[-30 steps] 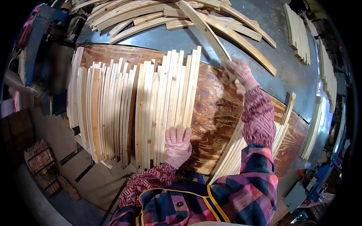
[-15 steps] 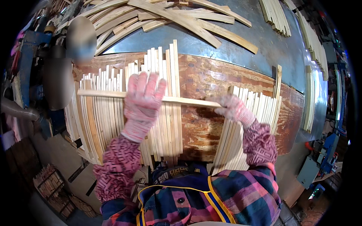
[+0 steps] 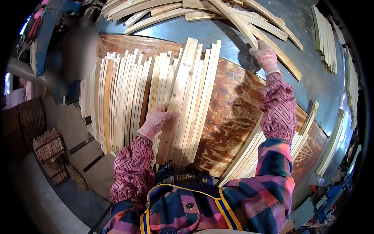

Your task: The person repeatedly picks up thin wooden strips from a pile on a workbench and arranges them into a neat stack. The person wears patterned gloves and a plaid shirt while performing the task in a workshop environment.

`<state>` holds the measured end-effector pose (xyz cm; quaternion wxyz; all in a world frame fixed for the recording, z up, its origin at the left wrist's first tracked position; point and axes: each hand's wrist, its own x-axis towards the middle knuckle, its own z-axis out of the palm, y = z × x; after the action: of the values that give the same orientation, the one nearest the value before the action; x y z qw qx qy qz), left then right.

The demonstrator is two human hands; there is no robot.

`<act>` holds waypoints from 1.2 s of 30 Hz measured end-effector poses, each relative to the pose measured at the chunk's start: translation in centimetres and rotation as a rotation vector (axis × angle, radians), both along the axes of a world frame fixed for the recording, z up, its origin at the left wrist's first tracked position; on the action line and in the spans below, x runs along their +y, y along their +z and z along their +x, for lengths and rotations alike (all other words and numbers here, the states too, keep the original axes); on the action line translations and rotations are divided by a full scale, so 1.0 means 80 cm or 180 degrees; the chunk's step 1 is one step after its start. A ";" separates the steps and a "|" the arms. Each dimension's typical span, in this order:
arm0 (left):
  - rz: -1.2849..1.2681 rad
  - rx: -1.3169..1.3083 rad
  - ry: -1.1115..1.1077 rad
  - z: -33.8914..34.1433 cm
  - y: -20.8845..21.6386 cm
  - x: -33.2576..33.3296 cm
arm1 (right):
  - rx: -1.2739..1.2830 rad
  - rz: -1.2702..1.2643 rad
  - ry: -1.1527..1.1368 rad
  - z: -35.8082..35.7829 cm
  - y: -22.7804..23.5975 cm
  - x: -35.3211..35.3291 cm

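My left hand, in a pinkish knitted glove, grips the edge of a wide, flat wooden slat, thumb over its face. This slat lies lengthwise on a row of narrow wooden strips set side by side. My right hand, gloved alike, reaches far forward. Its fingers are closed round the near end of a long wooden board, which slants out of a loose heap of curved wood pieces. The fingertips of this hand are partly hidden.
Beneath the strips is a worn brown plywood board. A second row of strips lies to the right, under my right forearm. Beyond is a blue-grey metal tabletop with bundled strips. A blurred shape stands at the left.
My right hand has moved from the near right to the far heap and taken hold of a board. The slat held crosswise is gone from there; a slat lies lengthwise under my left hand.
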<state>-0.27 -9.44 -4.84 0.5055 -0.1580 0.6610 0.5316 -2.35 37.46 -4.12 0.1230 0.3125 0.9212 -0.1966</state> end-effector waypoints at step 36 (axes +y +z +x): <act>-0.3746 0.3161 -0.1984 -0.099 0.046 -0.312 | 0.1009 -0.0751 -0.1355 0.200 -0.015 -0.309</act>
<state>-8.20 -34.37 -1.17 0.1138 0.0468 0.9907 -0.0576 13.67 12.74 -5.29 -0.0310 0.4477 0.8134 -0.3702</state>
